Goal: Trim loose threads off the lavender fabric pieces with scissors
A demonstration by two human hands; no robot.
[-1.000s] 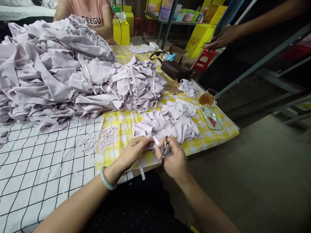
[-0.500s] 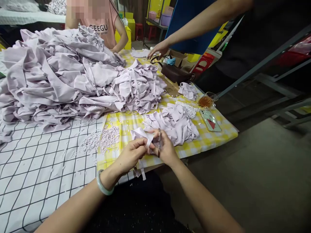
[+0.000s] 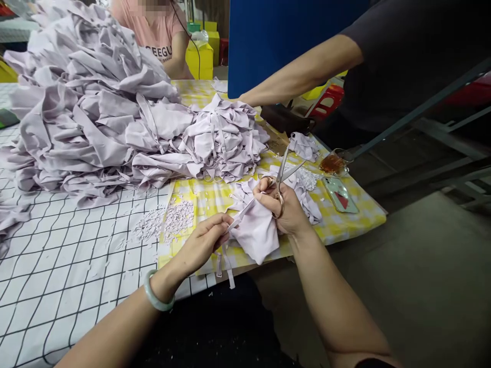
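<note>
My left hand (image 3: 203, 243) pinches the strap of a pale lilac cloth piece (image 3: 257, 232) near the table's front edge. My right hand (image 3: 286, 207) grips the same cloth and holds a pair of scissors (image 3: 283, 174) by the handles, blades apart and pointing up and away. A jade bangle (image 3: 155, 299) sits on my left wrist. Behind the hands lies a small heap of lilac pieces (image 3: 303, 197) on the yellow checked cloth (image 3: 337, 220).
A huge pile of lilac fabric (image 3: 95, 117) covers the table's left and middle. White snippets (image 3: 164, 225) lie on the grid cloth (image 3: 57, 271). A glass of tea (image 3: 333, 162) and a phone (image 3: 339, 193) sit at the right edge. Another person's arm (image 3: 299, 76) reaches over; a person in pink (image 3: 161, 36) sits opposite.
My right hand has lifted with the scissors, blades now up and apart, and the cloth piece hangs between both hands. The other person's arm has reached further across the table.
</note>
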